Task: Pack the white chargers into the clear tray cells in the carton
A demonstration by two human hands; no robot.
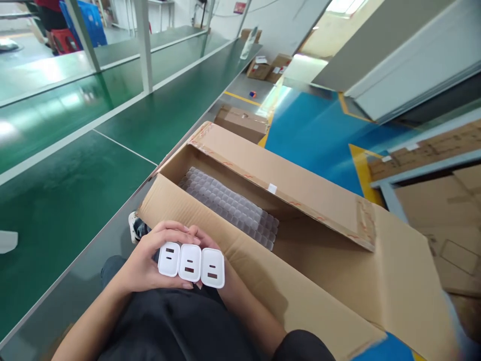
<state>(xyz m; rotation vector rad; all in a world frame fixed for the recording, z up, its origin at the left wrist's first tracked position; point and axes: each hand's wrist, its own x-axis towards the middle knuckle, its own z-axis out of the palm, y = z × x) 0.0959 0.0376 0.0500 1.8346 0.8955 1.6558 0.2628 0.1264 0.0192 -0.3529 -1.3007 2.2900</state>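
Note:
Three white charger housings (190,262) stand side by side in a row between my hands, their ends with one wide and one narrow slot facing me. My left hand (141,263) is closed round the row from the left, fingers over the top and thumb below. From the right and behind, my right hand (206,239) presses against the same row; part of it is hidden by the housings. Just beyond my hands, an open cardboard carton (326,296) holds a translucent plastic sheet (229,203) of small rounded cells.
A long green conveyor belt (124,115) with metal posts (145,50) runs along the left. More cartons stand on the floor (240,123) beyond and on a rack (432,155) at the right. The floor has a blue path (308,130) with yellow edges. A person is partly visible at far left.

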